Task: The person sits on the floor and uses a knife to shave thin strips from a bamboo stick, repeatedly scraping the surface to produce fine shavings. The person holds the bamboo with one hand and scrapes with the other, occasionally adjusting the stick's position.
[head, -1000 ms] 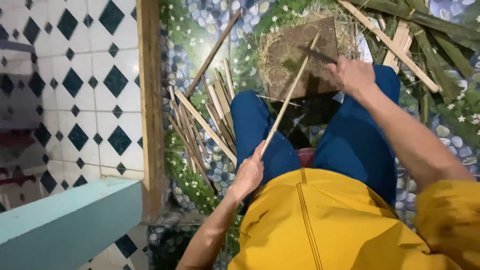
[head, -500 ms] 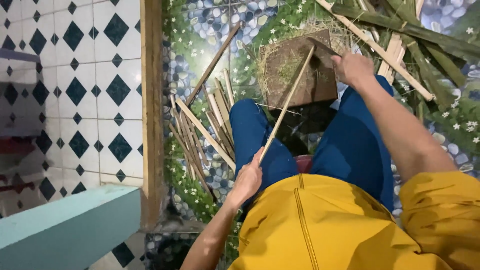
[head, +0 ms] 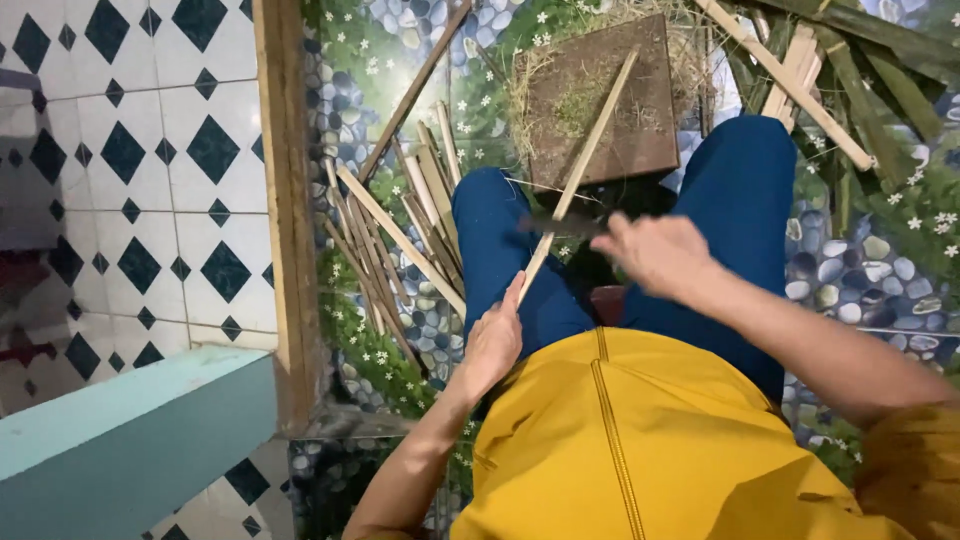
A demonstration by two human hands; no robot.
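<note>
Bamboo strip (head: 585, 160) gripped at near end by left hand (head: 492, 345), far end braced on wooden block (head: 600, 100) for support; right hand (head: 655, 250) clenched on dark blade (head: 560, 224) across strip.

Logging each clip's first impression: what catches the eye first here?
At centre, the left hand holds a long bamboo strip that slants up onto a brown wooden block, while the blurred right hand holds a dark blade against it. Left of the knees lies a pile of split strips.
</note>
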